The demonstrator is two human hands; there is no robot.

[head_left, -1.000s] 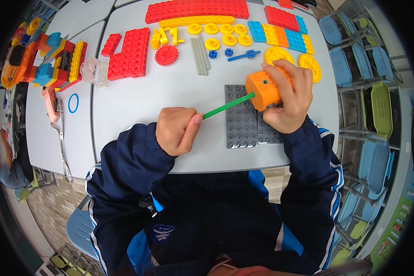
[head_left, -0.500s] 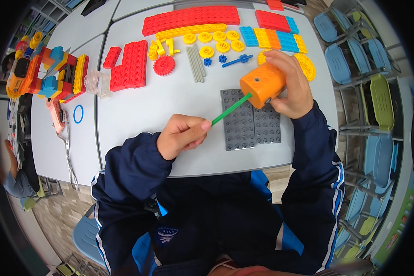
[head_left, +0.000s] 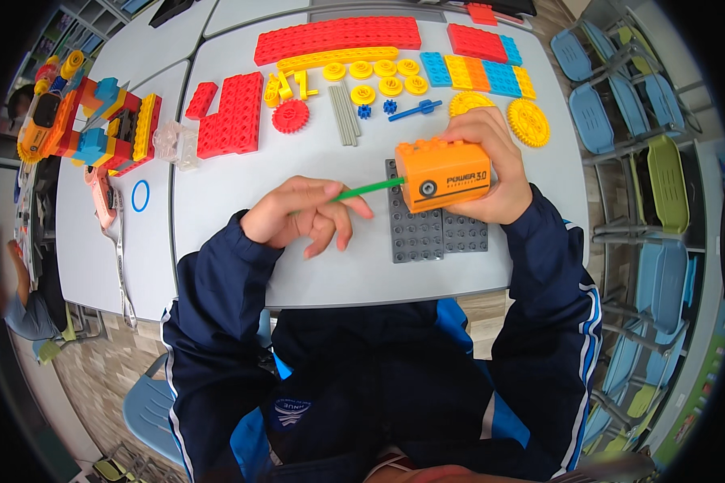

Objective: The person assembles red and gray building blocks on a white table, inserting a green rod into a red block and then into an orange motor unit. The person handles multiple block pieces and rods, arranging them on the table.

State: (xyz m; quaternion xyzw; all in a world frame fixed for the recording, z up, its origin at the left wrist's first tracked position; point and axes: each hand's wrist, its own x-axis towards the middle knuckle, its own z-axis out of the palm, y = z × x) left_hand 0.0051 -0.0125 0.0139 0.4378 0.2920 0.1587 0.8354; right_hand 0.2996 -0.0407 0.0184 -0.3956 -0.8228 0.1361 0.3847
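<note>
My right hand (head_left: 503,165) grips an orange motor block (head_left: 451,179) from its right end, above the table. The block has studs on its upper face and a round socket on the side toward me. A thin green axle rod (head_left: 370,190) runs from the block's left end across to my left hand (head_left: 298,211). That hand pinches the rod near its outer end, while its other fingers are loosely spread. Two dark grey studded plates (head_left: 416,240) lie side by side beneath the block, partly covered by it and my right hand.
Beyond my hands lie red bricks (head_left: 232,113), yellow wheels (head_left: 362,94), yellow gears (head_left: 529,122), grey rods (head_left: 344,117) and a blue axle piece (head_left: 415,110). A built brick model (head_left: 97,129) stands at the left, with a lanyard (head_left: 120,258) nearby. Chairs (head_left: 662,282) line the right.
The motor block has turned, so its printed side now faces me and its studs point up. The rod lies closer to level. My left hand has shifted left and its lower fingers have loosened.
</note>
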